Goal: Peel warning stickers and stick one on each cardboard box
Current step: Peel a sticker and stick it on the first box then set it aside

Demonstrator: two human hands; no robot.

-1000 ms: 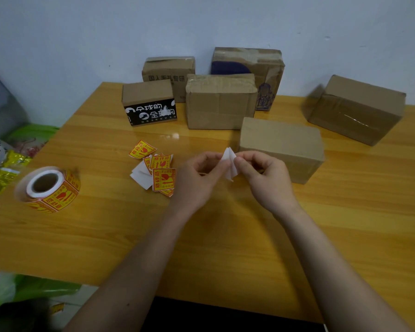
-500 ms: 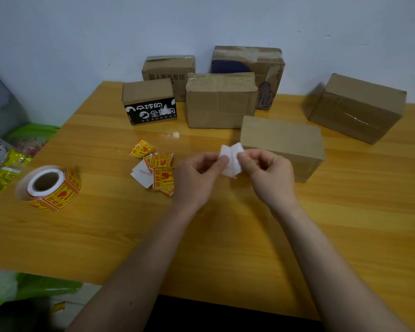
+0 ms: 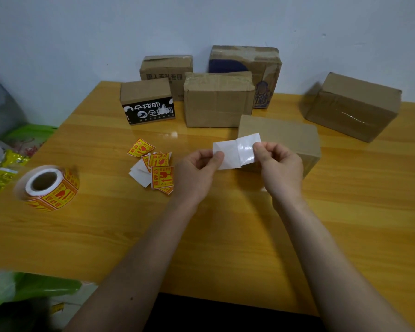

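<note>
Above the middle of the wooden counter (image 3: 225,236), a white sticker piece (image 3: 227,155) is pinched at its left edge by the left hand (image 3: 197,171), and the glossy backing (image 3: 248,149) joined to it is pinched at its right edge by the right hand (image 3: 279,167); only blank sides are seen. At far left a sticker roll (image 3: 47,186) lies on its side, with loose yellow-and-red stickers (image 3: 157,167) just left of the hands. A plain box (image 3: 288,137) sits right behind the hands. Five more boxes (image 3: 217,99) stand near the wall, all closed.
</note>
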